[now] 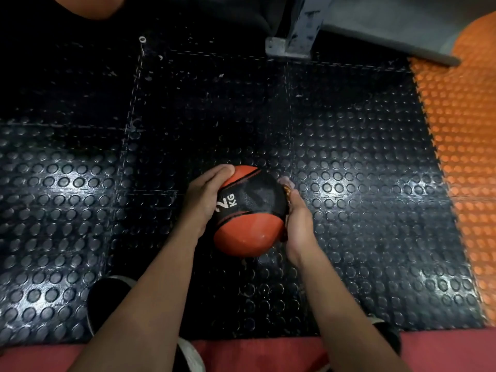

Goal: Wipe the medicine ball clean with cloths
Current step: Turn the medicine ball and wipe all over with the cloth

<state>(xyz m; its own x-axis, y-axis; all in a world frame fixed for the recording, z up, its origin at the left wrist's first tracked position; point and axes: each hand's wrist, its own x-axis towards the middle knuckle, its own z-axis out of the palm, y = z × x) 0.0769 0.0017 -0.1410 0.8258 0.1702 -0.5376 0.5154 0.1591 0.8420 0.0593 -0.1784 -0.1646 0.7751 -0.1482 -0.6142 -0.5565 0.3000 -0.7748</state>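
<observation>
Both hands cradle medicine ball: left hand grasping bare, right hand pinching cloth against its right flank.

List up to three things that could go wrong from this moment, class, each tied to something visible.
1. The medicine ball is held only between the left hand and right hand; it could slip onto the studded floor mat.
2. Only a sliver of cloth shows at the right hand, so wiping may miss areas.
</observation>
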